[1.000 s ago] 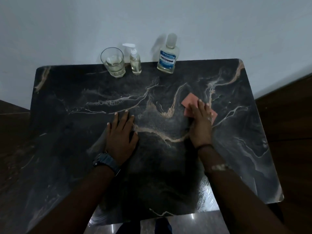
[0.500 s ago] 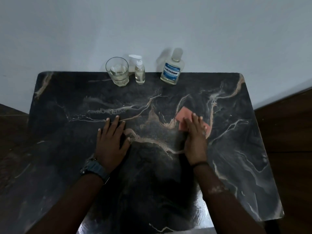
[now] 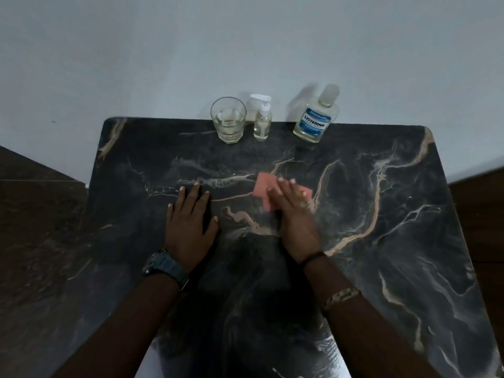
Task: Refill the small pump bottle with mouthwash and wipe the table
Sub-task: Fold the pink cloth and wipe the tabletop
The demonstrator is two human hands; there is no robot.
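On the dark surface (image 3: 409, 241), the right hand (image 3: 296, 214) presses the pink cloth (image 3: 263, 188) flat, fingers straight, having slid it leftward toward center. Left hand (image 3: 191, 222) stays flat, bracing. Wiping is underway; the pump bottle (image 3: 262, 124) stands filled at the back edge.

Dark marble-look table w/ tan veins (image 3: 395, 241), clear glass of pale liquid (image 3: 228, 120), small clear pump bottle (image 3: 262, 122), Listerine mouthwash bottle (image 3: 316, 117) along back edge, pink cloth (image 3: 263, 188) mid-table

Both hands, left (image 3: 191, 225) and right (image 3: 296, 216), lie flat, fingers straight.
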